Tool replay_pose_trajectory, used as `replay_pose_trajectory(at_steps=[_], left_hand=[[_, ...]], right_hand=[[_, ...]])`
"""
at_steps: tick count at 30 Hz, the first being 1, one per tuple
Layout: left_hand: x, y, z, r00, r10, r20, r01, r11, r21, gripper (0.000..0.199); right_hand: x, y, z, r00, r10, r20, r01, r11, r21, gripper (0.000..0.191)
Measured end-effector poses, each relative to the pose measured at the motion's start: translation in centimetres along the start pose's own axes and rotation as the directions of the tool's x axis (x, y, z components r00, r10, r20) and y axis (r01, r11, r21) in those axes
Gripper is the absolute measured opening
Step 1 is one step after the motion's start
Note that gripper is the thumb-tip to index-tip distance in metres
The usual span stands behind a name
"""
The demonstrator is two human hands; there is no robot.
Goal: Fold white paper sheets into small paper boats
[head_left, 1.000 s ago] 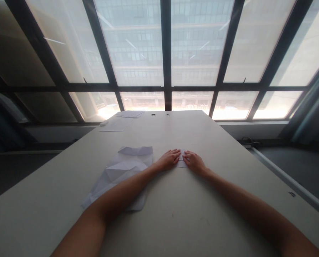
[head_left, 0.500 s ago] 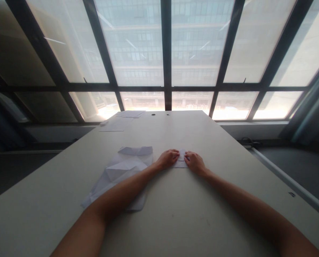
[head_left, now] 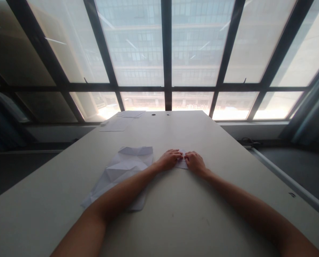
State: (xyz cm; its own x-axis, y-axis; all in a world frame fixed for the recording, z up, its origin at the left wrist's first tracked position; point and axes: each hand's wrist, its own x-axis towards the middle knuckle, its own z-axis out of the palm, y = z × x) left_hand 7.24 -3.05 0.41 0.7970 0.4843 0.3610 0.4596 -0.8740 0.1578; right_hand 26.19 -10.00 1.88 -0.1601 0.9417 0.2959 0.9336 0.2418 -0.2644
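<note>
A small folded piece of white paper [head_left: 182,165] lies on the white table, mostly covered by my fingers. My left hand [head_left: 170,159] has its fingers bent together over the paper's left part, fingertips near its middle. At the right edge, my right hand [head_left: 194,161] presses and grips the paper with curled fingers. The two sets of fingertips almost meet. Beside my left forearm lies a larger creased sheet of white paper [head_left: 132,162], partly hidden under the arm.
Several flat white sheets [head_left: 116,124] rest at the far left of the table [head_left: 181,132]. Two small dark holes show near the far edge. A small dark mark [head_left: 292,195] is on the right side. Large windows stand beyond the table.
My left hand has shifted slightly right over the folded paper, covering more of it, and its fingertips are closer to my right hand. My right hand has barely moved.
</note>
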Motion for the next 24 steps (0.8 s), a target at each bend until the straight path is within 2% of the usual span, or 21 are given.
replay_pose_trajectory(at_steps=[5, 11, 14, 16, 20, 24], left_hand=[[0.0, 0.5, -0.5, 0.996, -0.084, 0.011, 0.083, 0.991, 0.109, 0.026], [-0.2, 0.4, 0.0, 0.98, -0.189, 0.064, 0.179, 0.974, 0.14, 0.037], [-0.3, 0.3, 0.1, 0.978, -0.184, 0.096, 0.17, 0.976, 0.136, 0.041], [-0.3, 0.2, 0.1, 0.98, -0.166, 0.109, 0.15, 0.979, 0.138, 0.042], [-0.3, 0.2, 0.2, 0.978, -0.17, 0.119, 0.15, 0.975, 0.162, 0.045], [-0.3, 0.2, 0.2, 0.977, -0.174, 0.125, 0.152, 0.973, 0.171, 0.045]], right_hand=[[-0.2, -0.7, -0.4, 1.0, 0.019, 0.017, -0.018, 0.997, -0.071, 0.027], [-0.2, -0.4, 0.2, 0.997, -0.069, 0.026, 0.068, 0.997, 0.034, 0.029], [0.0, 0.0, 0.8, 0.998, -0.057, 0.0, 0.057, 0.998, 0.038, 0.035], [0.2, 0.3, 1.3, 0.998, -0.054, 0.034, 0.053, 0.998, 0.018, 0.042], [0.4, 0.8, 2.0, 0.988, 0.037, 0.153, -0.029, 0.998, -0.052, 0.058], [0.3, 1.0, 2.1, 0.982, 0.124, 0.141, -0.108, 0.988, -0.111, 0.062]])
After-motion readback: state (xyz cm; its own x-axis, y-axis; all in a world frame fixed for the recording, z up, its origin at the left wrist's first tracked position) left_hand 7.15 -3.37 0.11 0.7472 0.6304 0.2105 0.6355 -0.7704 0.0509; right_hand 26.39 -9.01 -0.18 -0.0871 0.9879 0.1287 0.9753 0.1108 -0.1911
